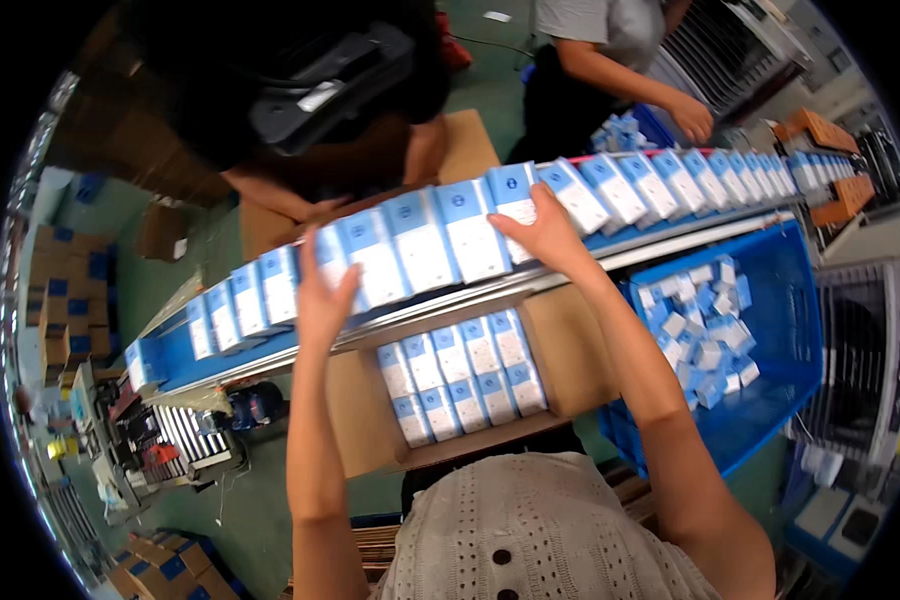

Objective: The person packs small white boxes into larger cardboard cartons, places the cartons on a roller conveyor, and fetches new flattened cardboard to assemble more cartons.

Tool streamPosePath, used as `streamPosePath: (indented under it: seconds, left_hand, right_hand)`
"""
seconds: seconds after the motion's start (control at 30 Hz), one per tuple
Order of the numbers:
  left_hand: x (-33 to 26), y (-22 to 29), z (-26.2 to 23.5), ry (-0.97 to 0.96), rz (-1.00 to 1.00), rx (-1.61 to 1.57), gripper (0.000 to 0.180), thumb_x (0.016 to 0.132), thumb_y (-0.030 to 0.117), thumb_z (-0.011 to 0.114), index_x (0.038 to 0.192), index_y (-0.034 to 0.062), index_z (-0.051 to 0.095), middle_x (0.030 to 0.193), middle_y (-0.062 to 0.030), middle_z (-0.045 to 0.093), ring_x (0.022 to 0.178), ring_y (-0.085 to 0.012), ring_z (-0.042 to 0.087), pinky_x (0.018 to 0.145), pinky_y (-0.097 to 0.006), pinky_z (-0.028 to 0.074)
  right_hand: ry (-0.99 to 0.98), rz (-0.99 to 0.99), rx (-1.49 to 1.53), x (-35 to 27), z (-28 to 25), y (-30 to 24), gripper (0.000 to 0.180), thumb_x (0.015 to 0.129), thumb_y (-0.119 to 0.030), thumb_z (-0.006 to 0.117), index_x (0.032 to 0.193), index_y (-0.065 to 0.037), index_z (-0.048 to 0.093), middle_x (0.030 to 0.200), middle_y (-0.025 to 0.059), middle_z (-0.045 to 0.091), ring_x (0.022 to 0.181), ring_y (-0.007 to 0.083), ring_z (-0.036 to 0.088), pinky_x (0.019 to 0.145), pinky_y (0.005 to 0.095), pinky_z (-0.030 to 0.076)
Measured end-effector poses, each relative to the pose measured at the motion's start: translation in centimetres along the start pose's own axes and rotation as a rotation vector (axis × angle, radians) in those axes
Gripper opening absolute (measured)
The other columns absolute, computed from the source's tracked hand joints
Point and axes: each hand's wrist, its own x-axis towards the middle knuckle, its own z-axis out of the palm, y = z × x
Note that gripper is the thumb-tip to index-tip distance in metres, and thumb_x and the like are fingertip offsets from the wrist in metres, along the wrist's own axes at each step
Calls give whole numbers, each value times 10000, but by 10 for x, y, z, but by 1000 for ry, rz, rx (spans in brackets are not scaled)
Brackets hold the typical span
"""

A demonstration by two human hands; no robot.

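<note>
Hands: left hand [322,292] & right hand [548,235] open, fingers spread, pressed at either end of a row of blue-white boxes [425,243] on belt [220,352]. Carton [570,355] just below, part-filled w/ same boxes. Blue bin [780,330] at right, smaller boxes inside.
</note>
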Motion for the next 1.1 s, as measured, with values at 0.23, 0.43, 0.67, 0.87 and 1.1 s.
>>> streamPosePath:
  seconds: [0.23, 0.43, 0.67, 0.87, 1.1]
  left_hand:
    - [-180, 31, -33, -178, -236, 48, 775, 657, 156, 671, 1297, 36, 251, 1124, -205, 484, 1008, -325, 495, 871, -376, 384]
    - [-198, -49, 28, -1254, -162, 408, 318, 694, 207, 673, 972, 95, 566, 858, -175, 610, 824, -333, 574, 699, -413, 449]
    - [-103, 40, 38, -741, -299, -319, 177, 858, 184, 503, 955, 66, 592, 780, -104, 608, 689, -180, 582, 637, -302, 461]
    - [26, 79, 113, -267, -163, -246, 346, 867, 235, 516, 1140, 28, 469, 915, -147, 600, 829, -209, 591, 686, -294, 461]
    - [63, 70, 154, -435, -360, 32, 802, 762, 460, 593, 1191, -142, 283, 1046, -324, 525, 1003, -385, 535, 856, -357, 418]
  right_hand:
    - [-220, 67, -160, -174, -27, -15, 557, 689, -430, 660, 1020, -5, 518, 1082, 254, 445, 933, 382, 515, 811, 415, 423]
    - [-1169, 160, -479, -226, -10, 92, 192, 748, -192, 550, 768, -4, 583, 804, 207, 578, 792, 357, 574, 736, 427, 444]
    - [-61, -9, -500, -109, -102, 92, 153, 788, -171, 493, 728, -45, 555, 768, 167, 562, 713, 338, 551, 619, 433, 444]
    - [315, 114, -872, 10, -202, 168, 271, 831, -237, 505, 834, 29, 554, 864, 214, 563, 817, 364, 551, 695, 431, 453]
    - [-341, 92, -414, 28, -145, 133, 556, 779, -466, 555, 932, 67, 526, 909, 276, 576, 866, 381, 567, 766, 397, 443]
